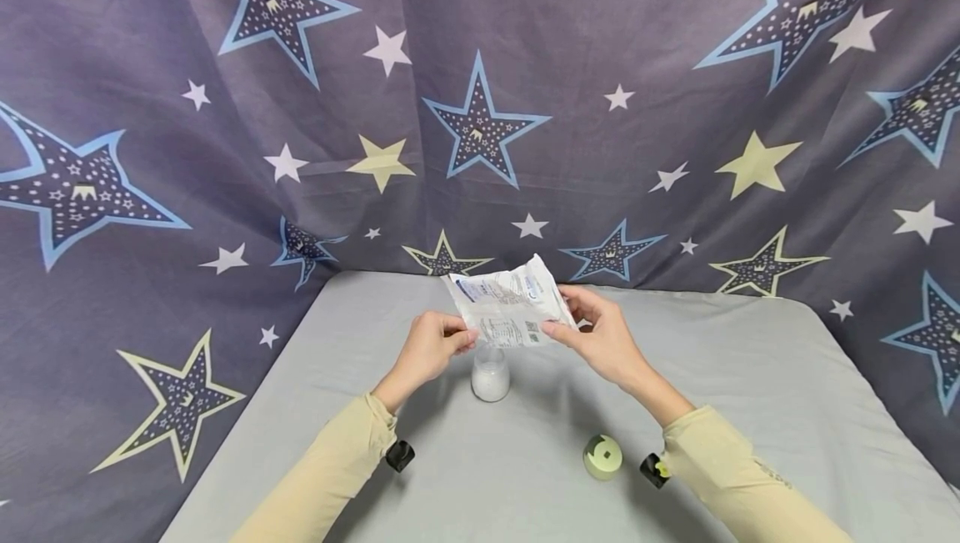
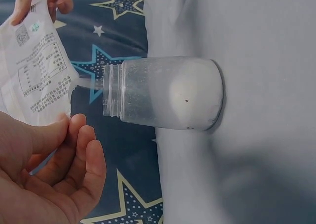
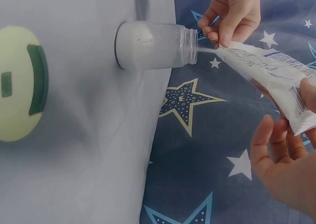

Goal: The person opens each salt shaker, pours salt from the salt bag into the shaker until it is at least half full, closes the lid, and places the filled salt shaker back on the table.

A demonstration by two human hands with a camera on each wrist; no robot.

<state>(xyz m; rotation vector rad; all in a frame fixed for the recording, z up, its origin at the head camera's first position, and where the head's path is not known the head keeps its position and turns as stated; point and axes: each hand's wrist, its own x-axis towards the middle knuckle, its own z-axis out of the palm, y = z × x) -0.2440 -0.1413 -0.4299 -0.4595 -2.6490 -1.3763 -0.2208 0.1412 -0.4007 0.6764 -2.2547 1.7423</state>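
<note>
Both hands hold a white printed plastic bag (image 1: pixel 510 303) tilted above a clear jar (image 1: pixel 491 376). White powder or grains stream from the bag's low corner into the open jar, plain in the left wrist view, where white contents (image 2: pixel 195 93) fill its lower part. My left hand (image 1: pixel 435 344) pinches that corner between thumb and forefinger, its other fingers loosely curled in the left wrist view. At the raised end, my right hand (image 1: pixel 600 333) grips the bag, thumb on the near face and fingers behind. The jar stands upright on the grey-covered table, touched by neither hand.
A pale green round lid (image 1: pixel 603 456) with a darker green slot lies on the grey cloth (image 1: pixel 480 476), near the right forearm. Behind the table hangs a dark star-patterned curtain (image 1: pixel 525 218). Each wrist bears a small black camera (image 1: pixel 401 455).
</note>
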